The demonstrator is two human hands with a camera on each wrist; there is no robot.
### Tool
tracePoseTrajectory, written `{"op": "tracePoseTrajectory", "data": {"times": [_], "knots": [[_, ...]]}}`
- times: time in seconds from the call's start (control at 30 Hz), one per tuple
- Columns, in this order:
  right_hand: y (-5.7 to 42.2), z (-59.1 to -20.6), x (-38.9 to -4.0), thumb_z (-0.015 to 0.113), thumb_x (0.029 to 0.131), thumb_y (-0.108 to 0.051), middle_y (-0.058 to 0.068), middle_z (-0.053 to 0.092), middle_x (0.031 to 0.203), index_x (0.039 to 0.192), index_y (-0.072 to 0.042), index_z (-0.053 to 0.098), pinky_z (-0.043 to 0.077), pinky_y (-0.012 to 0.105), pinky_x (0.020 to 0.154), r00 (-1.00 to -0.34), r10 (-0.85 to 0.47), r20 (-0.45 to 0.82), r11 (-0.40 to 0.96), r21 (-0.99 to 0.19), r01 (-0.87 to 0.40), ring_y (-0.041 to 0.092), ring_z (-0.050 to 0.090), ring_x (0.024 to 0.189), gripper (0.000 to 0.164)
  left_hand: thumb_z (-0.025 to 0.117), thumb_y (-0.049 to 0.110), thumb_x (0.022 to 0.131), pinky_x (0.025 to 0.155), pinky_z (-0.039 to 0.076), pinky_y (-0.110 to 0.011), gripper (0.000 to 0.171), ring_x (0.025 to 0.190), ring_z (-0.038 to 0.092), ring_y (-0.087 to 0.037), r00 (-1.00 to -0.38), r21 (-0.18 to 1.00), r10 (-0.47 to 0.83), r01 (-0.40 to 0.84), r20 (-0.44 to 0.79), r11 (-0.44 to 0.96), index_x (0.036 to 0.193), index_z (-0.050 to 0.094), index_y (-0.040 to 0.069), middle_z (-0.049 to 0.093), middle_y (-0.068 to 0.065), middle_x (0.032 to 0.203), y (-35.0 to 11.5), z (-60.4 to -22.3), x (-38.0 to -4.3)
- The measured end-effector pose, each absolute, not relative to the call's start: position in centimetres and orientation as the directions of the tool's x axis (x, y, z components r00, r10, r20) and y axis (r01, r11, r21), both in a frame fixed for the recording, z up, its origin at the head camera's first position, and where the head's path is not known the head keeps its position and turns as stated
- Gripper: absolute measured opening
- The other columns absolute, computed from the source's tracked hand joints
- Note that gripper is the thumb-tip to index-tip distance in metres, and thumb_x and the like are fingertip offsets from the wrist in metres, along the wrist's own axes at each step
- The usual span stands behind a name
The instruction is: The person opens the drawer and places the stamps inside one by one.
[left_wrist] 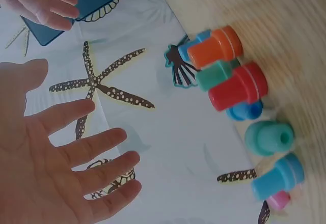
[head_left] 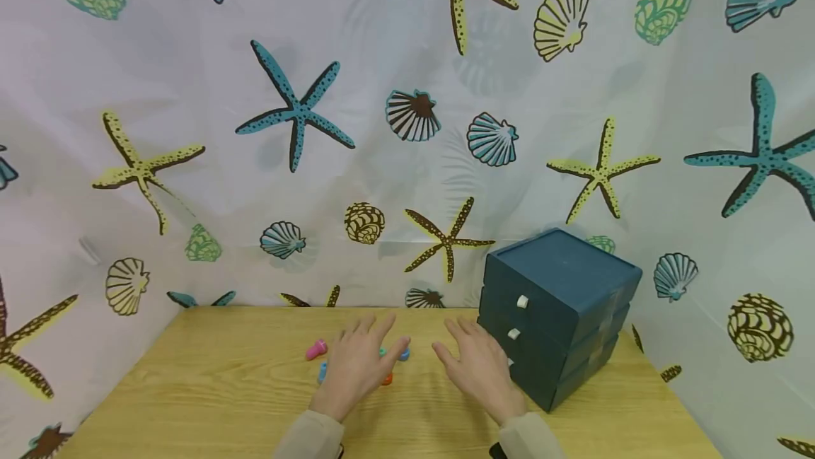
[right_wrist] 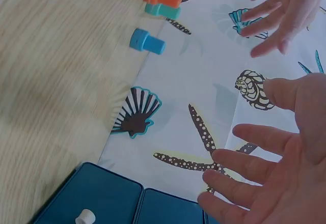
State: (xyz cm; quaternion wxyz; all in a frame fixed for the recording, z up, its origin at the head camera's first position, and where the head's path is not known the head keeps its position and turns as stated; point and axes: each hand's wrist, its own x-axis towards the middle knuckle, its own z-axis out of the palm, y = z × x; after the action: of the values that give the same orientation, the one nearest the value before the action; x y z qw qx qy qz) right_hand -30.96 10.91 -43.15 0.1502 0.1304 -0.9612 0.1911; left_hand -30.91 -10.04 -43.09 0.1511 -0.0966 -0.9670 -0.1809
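Observation:
My left hand (head_left: 356,367) hovers over the table with fingers spread, holding nothing. Its palm shows bare in the left wrist view. Under and around it stand small plastic pieces, each a narrow stem on a wider round cap: a red piece (left_wrist: 237,87), an orange piece (left_wrist: 215,47), a teal piece (left_wrist: 270,137), a light blue piece (left_wrist: 277,175) and a pink piece (head_left: 316,350). In the head view the left hand hides part of this group. Fingers apart and palm bare, my right hand (head_left: 477,367) hovers just left of the dark blue drawer box (head_left: 560,303).
The drawer box has stacked drawers with small white knobs (head_left: 522,301) and stands at the right of the wooden table (head_left: 223,353). Behind the table hangs a white cloth (head_left: 382,176) printed with starfish and shells.

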Motion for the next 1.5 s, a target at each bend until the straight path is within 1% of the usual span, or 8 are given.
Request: {"op": "tracePoseTrajectory", "data": {"times": [0.23, 0.33, 0.5, 0.57, 0.83, 1.1, 1.37, 1.5], "knots": [[11.7, -42.6, -30.2, 0.065, 0.093, -0.04, 0.005, 0.066, 0.127, 0.125, -0.017, 0.067, 0.052, 0.052, 0.089, -0.875, -0.1, 0.474, 0.859, -0.402, -0.317, 0.028, 0.06, 0.118, 0.04, 0.058, 0.051, 0.095, 0.095, 0.05, -0.051, 0.05, 0.115, 0.063, -0.031, -0.92, 0.455, 0.118, 0.293, 0.375, 0.841, 0.129, 0.065, 0.015, 0.067, -0.009, 0.127, -9.3, -43.3, -31.1], [12.3, -42.6, -29.9, 0.068, 0.092, -0.035, 0.004, 0.068, 0.121, 0.12, -0.018, 0.07, 0.054, 0.048, 0.084, -0.831, -0.059, 0.553, 0.851, -0.408, -0.332, 0.025, 0.062, 0.111, 0.033, 0.06, 0.046, 0.095, 0.08, 0.057, -0.045, 0.044, 0.098, 0.07, -0.027, -0.914, 0.539, 0.095, 0.314, 0.395, 0.782, 0.124, 0.069, 0.014, 0.069, -0.008, 0.122, -8.8, -43.4, -31.2], [13.8, -42.7, -29.4, 0.073, 0.089, -0.026, 0.003, 0.071, 0.11, 0.111, -0.017, 0.074, 0.055, 0.042, 0.076, -0.724, -0.012, 0.689, 0.852, -0.372, -0.368, 0.022, 0.063, 0.099, 0.024, 0.06, 0.039, 0.096, 0.077, 0.056, -0.043, 0.033, 0.09, 0.07, -0.024, -0.911, 0.646, 0.074, 0.344, 0.406, 0.681, 0.114, 0.073, 0.015, 0.073, -0.006, 0.111, -7.4, -43.8, -31.5], [14.6, -42.6, -29.3, 0.074, 0.088, -0.023, 0.003, 0.072, 0.107, 0.108, -0.016, 0.074, 0.055, 0.041, 0.074, -0.68, 0.001, 0.733, 0.851, -0.358, -0.384, 0.022, 0.062, 0.095, 0.021, 0.06, 0.04, 0.096, 0.082, 0.055, -0.042, 0.031, 0.097, 0.068, -0.021, -0.913, 0.666, 0.062, 0.339, 0.403, 0.664, 0.11, 0.074, 0.016, 0.074, -0.003, 0.105, -6.9, -44.0, -31.6], [17.4, -41.6, -28.6, 0.074, 0.086, -0.008, 0.008, 0.073, 0.101, 0.105, -0.009, 0.075, 0.052, 0.036, 0.066, -0.507, 0.054, 0.86, 0.808, -0.335, -0.484, 0.021, 0.062, 0.086, 0.019, 0.064, 0.033, 0.095, 0.07, 0.054, -0.031, 0.022, 0.084, 0.066, -0.013, -0.89, 0.722, 0.016, 0.379, 0.455, 0.578, 0.103, 0.076, 0.017, 0.074, 0.001, 0.095, -5.7, -44.6, -32.0], [19.4, -40.2, -28.2, 0.071, 0.083, 0.004, 0.007, 0.072, 0.086, 0.1, -0.004, 0.076, 0.046, 0.019, 0.053, -0.366, 0.125, 0.922, 0.747, -0.33, -0.577, 0.017, 0.059, 0.065, 0.019, 0.066, 0.028, 0.094, 0.073, 0.052, -0.029, 0.015, 0.078, 0.065, -0.01, -0.88, 0.764, 0.003, 0.414, 0.475, 0.494, 0.095, 0.077, 0.017, 0.073, 0.005, 0.085, -4.9, -44.5, -32.3], [21.1, -39.3, -28.0, 0.071, 0.085, 0.003, 0.015, 0.073, 0.096, 0.104, -0.004, 0.075, 0.041, 0.028, 0.071, -0.372, 0.241, 0.896, 0.692, -0.427, -0.582, 0.023, 0.055, 0.083, 0.021, 0.066, 0.025, 0.094, 0.075, 0.054, -0.031, 0.017, 0.08, 0.065, -0.011, -0.887, 0.785, 0.019, 0.419, 0.462, 0.456, 0.098, 0.077, 0.012, 0.073, 0.002, 0.087, -4.2, -44.3, -32.7], [22.4, -38.8, -27.9, 0.069, 0.087, 0.001, 0.016, 0.072, 0.104, 0.107, -0.004, 0.075, 0.038, 0.031, 0.077, -0.414, 0.327, 0.85, 0.622, -0.523, -0.582, 0.016, 0.051, 0.09, 0.021, 0.065, 0.024, 0.095, 0.073, 0.054, -0.029, 0.016, 0.078, 0.066, -0.01, -0.896, 0.805, 0.039, 0.415, 0.441, 0.424, 0.098, 0.077, 0.013, 0.074, 0.001, 0.087, -3.6, -44.3, -32.8]]}}
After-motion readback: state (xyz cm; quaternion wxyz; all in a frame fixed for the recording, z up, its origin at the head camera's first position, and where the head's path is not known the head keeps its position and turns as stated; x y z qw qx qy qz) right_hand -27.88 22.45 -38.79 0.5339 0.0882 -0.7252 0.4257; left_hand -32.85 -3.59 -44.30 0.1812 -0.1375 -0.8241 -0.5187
